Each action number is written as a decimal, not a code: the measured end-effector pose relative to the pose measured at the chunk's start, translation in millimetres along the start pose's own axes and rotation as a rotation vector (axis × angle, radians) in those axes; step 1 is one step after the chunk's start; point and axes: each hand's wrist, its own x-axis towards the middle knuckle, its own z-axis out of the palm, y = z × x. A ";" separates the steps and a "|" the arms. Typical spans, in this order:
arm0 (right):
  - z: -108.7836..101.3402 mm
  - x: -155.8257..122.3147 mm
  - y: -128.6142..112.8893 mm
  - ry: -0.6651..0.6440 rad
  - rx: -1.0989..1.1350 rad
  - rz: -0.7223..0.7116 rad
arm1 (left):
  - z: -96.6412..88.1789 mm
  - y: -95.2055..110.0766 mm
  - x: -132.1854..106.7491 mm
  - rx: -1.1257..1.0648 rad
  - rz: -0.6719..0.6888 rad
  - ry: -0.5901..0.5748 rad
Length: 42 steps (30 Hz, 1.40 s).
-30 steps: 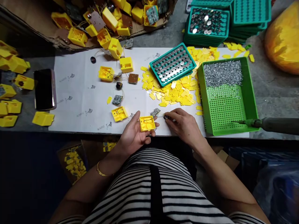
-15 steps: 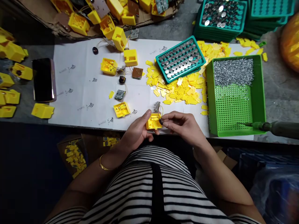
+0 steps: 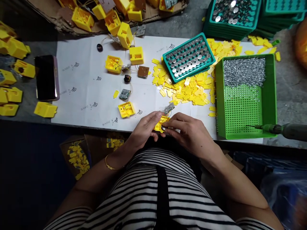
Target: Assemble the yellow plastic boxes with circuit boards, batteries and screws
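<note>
My left hand is closed around a small open yellow plastic housing at the table's front edge. Between the fingertips of my right hand is a small round dark part with a shiny rim, like a little speaker, pressed against the right side of the housing's inside. A small grey circuit board hangs by thin wires just beyond the housing. My right fingers partly hide the housing. To the left lies another open yellow housing, with a wired circuit board above it.
A teal tray of button cells rests on loose yellow plastic tabs. At right stands a green basket of metal pins or screws, with a screwdriver reaching over it. A phone lies left; a carton of housings is behind.
My right hand has brought the round part from the housing's right edge into it. The circuit board has swung a little up and right. The whole view has shifted slightly.
</note>
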 end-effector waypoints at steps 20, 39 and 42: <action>12.6 -22.6 -7.8 0.201 0.233 -0.117 | -5.7 -0.3 -4.6 -0.046 0.018 -0.174; -11.9 13.6 30.9 0.012 0.496 0.098 | -14.8 13.2 -15.8 0.225 -0.269 -0.437; -20.4 7.4 24.2 0.117 0.255 0.025 | -14.3 14.0 -15.8 0.231 -0.252 -0.420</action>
